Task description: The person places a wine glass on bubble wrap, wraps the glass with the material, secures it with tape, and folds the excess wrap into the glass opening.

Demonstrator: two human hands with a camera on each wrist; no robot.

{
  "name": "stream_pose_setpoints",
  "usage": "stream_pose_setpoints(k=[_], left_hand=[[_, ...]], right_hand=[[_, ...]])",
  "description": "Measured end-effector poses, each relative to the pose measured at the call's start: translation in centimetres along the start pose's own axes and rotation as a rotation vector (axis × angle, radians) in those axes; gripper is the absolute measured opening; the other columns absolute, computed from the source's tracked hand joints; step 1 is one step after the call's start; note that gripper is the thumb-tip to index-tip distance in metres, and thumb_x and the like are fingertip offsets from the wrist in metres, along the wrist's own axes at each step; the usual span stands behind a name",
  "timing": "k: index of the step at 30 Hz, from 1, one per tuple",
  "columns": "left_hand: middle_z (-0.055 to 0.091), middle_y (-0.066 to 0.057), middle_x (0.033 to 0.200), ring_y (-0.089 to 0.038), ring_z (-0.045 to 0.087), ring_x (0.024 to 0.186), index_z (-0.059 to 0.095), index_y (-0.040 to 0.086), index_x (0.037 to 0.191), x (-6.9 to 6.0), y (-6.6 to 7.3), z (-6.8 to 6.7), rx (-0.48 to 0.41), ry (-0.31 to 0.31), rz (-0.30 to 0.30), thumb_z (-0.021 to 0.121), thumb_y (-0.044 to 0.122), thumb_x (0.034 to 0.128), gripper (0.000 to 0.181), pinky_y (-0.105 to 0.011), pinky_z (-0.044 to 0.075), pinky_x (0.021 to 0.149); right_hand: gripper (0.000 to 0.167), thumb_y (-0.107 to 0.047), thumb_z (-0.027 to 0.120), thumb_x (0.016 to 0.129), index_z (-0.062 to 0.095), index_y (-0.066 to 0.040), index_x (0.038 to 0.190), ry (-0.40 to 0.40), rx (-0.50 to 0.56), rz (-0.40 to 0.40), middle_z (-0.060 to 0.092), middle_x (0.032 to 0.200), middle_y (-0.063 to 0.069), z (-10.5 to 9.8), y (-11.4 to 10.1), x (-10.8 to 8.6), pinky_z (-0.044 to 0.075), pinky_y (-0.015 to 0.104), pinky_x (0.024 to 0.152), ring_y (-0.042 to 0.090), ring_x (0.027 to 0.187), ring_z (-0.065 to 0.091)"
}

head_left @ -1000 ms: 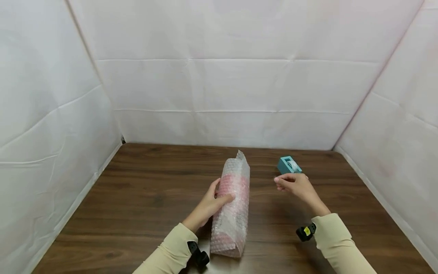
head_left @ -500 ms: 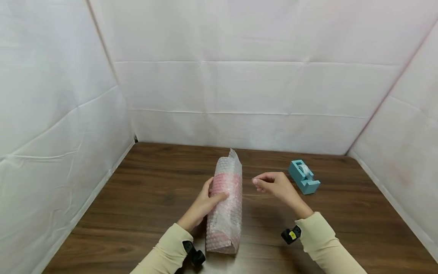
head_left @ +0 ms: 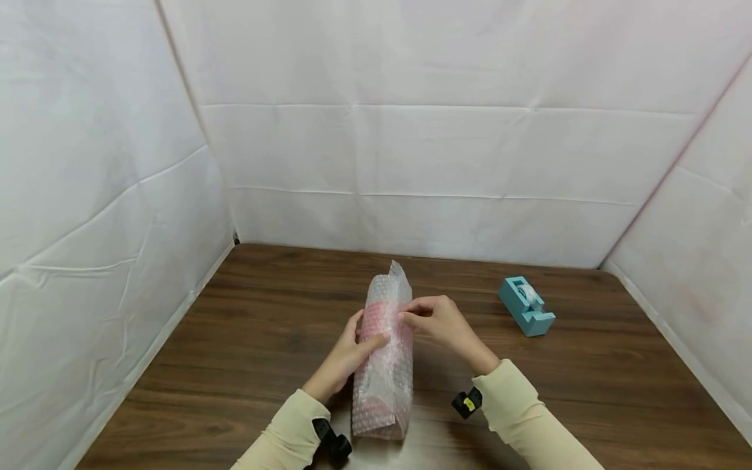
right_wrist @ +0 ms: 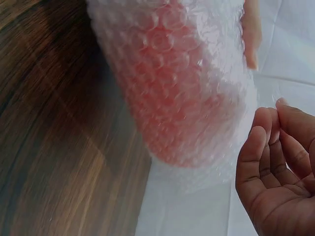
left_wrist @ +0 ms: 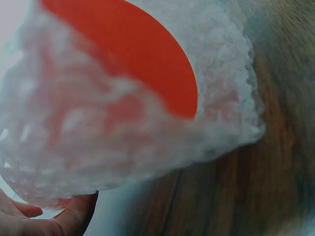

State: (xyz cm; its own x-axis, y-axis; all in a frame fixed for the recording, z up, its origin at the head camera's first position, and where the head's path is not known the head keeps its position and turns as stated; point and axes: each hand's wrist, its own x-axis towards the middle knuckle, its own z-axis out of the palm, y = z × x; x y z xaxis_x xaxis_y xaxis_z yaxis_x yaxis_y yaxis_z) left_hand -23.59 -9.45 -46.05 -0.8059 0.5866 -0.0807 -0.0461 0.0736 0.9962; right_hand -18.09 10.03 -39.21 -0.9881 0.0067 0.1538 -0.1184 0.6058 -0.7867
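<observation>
A bubble-wrapped roll point(head_left: 382, 385) with a pink-red band lies lengthwise on the table. My left hand point(head_left: 341, 359) grips its left side, thumb on top. At its upper right, my right hand point(head_left: 448, 328) has thumb and index finger together against the wrap. The right wrist view shows that hand point(right_wrist: 278, 182) pinching a faint clear sliver, apparently tape, beside the wrap point(right_wrist: 172, 98). A flat red round end point(left_wrist: 147, 54) shows inside the open wrap in the left wrist view, the left hand's fingers point(left_wrist: 74, 216) below it.
A light-blue tape dispenser point(head_left: 525, 307) stands at the right rear of the brown wooden table point(head_left: 252, 339). White sheets point(head_left: 435, 150) hang behind the table and along both sides.
My right hand has moved left from beside the tape dispenser to the roll. My left hand keeps its grip. The view has shifted a little, so the dispenser appears farther right.
</observation>
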Motion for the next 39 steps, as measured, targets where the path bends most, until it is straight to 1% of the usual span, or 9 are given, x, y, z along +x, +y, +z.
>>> stream_pose_setpoints(k=[6, 13, 19, 25, 28, 32, 35, 37, 39], left_hand=[[0.038, -0.027, 0.14, -0.032, 0.054, 0.113, 0.012, 0.01, 0.153, -0.1, -0.3, 0.1, 0.001, 0.0, -0.001, 0.065, 0.038, 0.0888, 0.088, -0.045, 0.047, 0.091], [0.038, -0.029, 0.14, -0.034, 0.053, 0.115, 0.012, 0.008, 0.153, -0.2, -0.1, 0.4, 0.009, -0.003, 0.018, 0.066, 0.039, 0.0878, 0.09, -0.048, 0.047, 0.093], [0.031, -0.029, 0.147, -0.041, 0.045, 0.126, 0.012, 0.009, 0.153, -0.3, 0.1, 0.5, 0.014, 0.006, 0.014, 0.067, 0.04, 0.0868, 0.092, -0.055, 0.041, 0.1], [0.02, -0.028, 0.154, -0.045, 0.029, 0.138, 0.012, 0.006, 0.153, -0.5, 0.2, 0.8, 0.041, 0.025, 0.016, 0.068, 0.04, 0.086, 0.094, -0.061, 0.031, 0.107], [0.02, -0.028, 0.154, -0.045, 0.029, 0.138, 0.013, 0.006, 0.153, -0.6, 0.1, 0.9, 0.051, 0.026, 0.012, 0.067, 0.04, 0.0859, 0.093, -0.061, 0.031, 0.107], [0.023, -0.029, 0.153, -0.046, 0.034, 0.135, 0.012, 0.005, 0.153, -0.6, 0.2, 1.1, 0.05, 0.021, 0.013, 0.067, 0.038, 0.0866, 0.092, -0.06, 0.034, 0.105], [0.023, -0.03, 0.152, -0.046, 0.037, 0.132, 0.011, 0.005, 0.153, -0.6, 0.2, 1.2, 0.051, 0.021, 0.016, 0.066, 0.037, 0.0875, 0.091, -0.06, 0.037, 0.102], [0.022, -0.03, 0.152, -0.046, 0.037, 0.132, 0.011, 0.006, 0.153, -0.7, 0.3, 1.2, 0.052, 0.023, 0.016, 0.066, 0.037, 0.088, 0.091, -0.06, 0.037, 0.102], [0.022, -0.03, 0.152, -0.046, 0.038, 0.131, 0.01, 0.007, 0.154, -0.7, 0.3, 1.2, 0.054, 0.025, 0.014, 0.066, 0.036, 0.0883, 0.09, -0.06, 0.038, 0.101]], right_hand=[[0.014, -0.019, 0.068, 0.09, 0.075, -0.008, 0.095, 0.001, -0.089, -0.055, 0.072, 0.09, 0.005, 1.1, -0.6, 0.8, 0.05, 0.025, 0.064, 0.01, 0.076, 0.06], [0.011, -0.016, 0.068, 0.089, 0.075, -0.008, 0.093, 0.007, -0.156, -0.094, 0.073, 0.09, 0.004, 1.5, -1.0, 0.9, 0.051, 0.023, 0.065, 0.008, 0.076, 0.062], [0.009, -0.014, 0.069, 0.088, 0.075, -0.007, 0.088, 0.036, -0.246, -0.142, 0.073, 0.086, 0.004, 1.8, -1.5, 0.9, 0.052, 0.022, 0.064, 0.009, 0.075, 0.064], [0.005, -0.008, 0.07, 0.086, 0.073, -0.005, 0.083, 0.061, -0.367, -0.142, 0.07, 0.077, 0.003, 2.6, -2.1, 0.8, 0.047, 0.019, 0.058, 0.006, 0.066, 0.058], [0.004, -0.007, 0.071, 0.084, 0.069, -0.004, 0.085, 0.076, -0.396, -0.113, 0.065, 0.076, 0.003, 2.9, -2.3, 0.8, 0.045, 0.02, 0.055, 0.007, 0.063, 0.054], [0.032, -0.009, 0.076, 0.08, 0.057, -0.001, 0.105, 0.11, -0.355, -0.035, 0.057, 0.09, 0.011, 2.7, -2.1, 0.9, 0.046, 0.028, 0.061, 0.016, 0.073, 0.053], [0.066, -0.016, 0.08, 0.076, 0.044, 0.001, 0.129, 0.132, -0.276, 0.048, 0.048, 0.109, 0.021, 2.3, -1.5, 1.2, 0.049, 0.04, 0.075, 0.028, 0.093, 0.051], [0.089, -0.022, 0.08, 0.075, 0.029, -0.001, 0.145, 0.121, -0.202, 0.128, 0.039, 0.124, 0.025, 2.2, -0.8, 1.4, 0.048, 0.048, 0.087, 0.036, 0.11, 0.046], [0.106, -0.029, 0.079, 0.076, 0.011, -0.004, 0.153, 0.088, -0.123, 0.209, 0.028, 0.137, 0.029, 2.1, 0.0, 1.6, 0.043, 0.055, 0.097, 0.043, 0.124, 0.039]])
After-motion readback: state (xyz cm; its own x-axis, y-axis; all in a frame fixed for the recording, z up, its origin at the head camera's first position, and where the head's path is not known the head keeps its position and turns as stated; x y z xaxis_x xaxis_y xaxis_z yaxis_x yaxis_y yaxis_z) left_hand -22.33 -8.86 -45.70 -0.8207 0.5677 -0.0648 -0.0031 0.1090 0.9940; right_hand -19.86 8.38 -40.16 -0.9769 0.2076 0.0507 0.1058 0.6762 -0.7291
